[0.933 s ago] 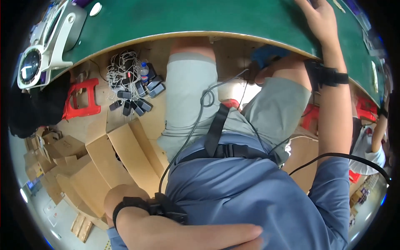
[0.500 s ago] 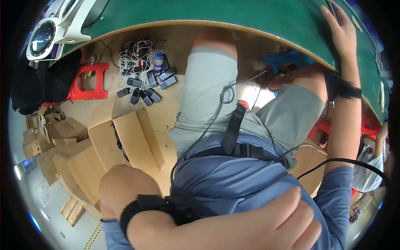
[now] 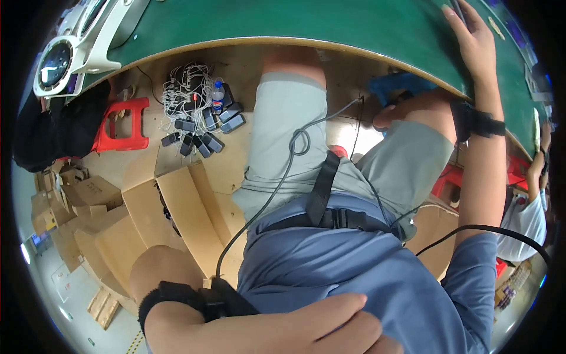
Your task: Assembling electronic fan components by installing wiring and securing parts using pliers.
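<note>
My right hand point(image 3: 479, 50) is at the top right over the green tabletop point(image 3: 283, 20), its fingers closed round a slim dark tool point(image 3: 457, 10). The picture's edge cuts that tool off, so its kind does not show. Across the blue shirt point(image 3: 365, 271) at the bottom lies my left forearm, with my left hand point(image 3: 339, 330) close to the belly. Its fingers are curled, and whatever they hold, if anything, is hidden. Both wrists wear black straps. A grey cable point(image 3: 292, 150) with a loop in it hangs over my lap.
A white device with a round dark lens point(image 3: 56, 65) stands at the table's left. Below are a red stool point(image 3: 132, 124), dark adapters with white cables point(image 3: 191, 100), a small bottle point(image 3: 217, 97) and open cardboard boxes point(image 3: 188, 206). Another person point(image 3: 525, 227) sits at the far right.
My left hand has moved left and down along the shirt. My right hand has shifted slightly up and left in the picture, still on the dark tool. The whole view has tilted a little.
</note>
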Demonstrator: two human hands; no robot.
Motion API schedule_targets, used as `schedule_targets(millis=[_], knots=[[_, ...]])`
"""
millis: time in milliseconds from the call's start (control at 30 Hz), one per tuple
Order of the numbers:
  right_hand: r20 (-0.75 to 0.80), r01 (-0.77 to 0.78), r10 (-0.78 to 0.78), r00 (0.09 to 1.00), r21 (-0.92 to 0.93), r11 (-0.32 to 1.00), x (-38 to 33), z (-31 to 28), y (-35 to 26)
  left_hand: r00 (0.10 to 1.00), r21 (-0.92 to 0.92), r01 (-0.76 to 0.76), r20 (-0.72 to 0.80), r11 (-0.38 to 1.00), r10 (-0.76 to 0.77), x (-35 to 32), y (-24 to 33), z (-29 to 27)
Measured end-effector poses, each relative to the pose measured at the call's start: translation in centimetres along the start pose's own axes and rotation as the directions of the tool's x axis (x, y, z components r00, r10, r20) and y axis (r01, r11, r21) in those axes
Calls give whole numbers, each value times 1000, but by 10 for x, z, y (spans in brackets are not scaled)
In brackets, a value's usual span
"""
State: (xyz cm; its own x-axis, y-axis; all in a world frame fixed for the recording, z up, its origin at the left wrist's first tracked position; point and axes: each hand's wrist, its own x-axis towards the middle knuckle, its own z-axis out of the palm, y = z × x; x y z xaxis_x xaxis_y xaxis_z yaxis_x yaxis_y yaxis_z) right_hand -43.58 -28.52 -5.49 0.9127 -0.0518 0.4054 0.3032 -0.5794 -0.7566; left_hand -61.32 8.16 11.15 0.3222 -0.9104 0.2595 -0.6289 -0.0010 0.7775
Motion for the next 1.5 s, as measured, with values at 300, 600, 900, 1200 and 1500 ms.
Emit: schedule_targets(millis=[300, 600, 900, 1200, 1500], knots=[[-57, -53, 39, 998, -272, 961, 8, -25, 31, 987, 242, 68, -158, 968, -30, 19, 5, 59], [23, -16, 18, 1000, -89, 996, 10, -24, 40, 983, 64, 128, 124, 990, -135, -12, 11, 15], [7, -92, 92, 996, -23, 996, -2, -13, -10, 997, 115, -9, -75, 993, 18, -16, -6, 46], [-1, -5, 5, 1000, -14, 1000, 2, -10, 5, 893, 61, -404, -187, 913, 408, -10, -30, 14], [-8, 68, -68, 998, -1, 998, 8, -6, 7, 988, -189, -146, -82, 971, 133, -21, -21, 55]])
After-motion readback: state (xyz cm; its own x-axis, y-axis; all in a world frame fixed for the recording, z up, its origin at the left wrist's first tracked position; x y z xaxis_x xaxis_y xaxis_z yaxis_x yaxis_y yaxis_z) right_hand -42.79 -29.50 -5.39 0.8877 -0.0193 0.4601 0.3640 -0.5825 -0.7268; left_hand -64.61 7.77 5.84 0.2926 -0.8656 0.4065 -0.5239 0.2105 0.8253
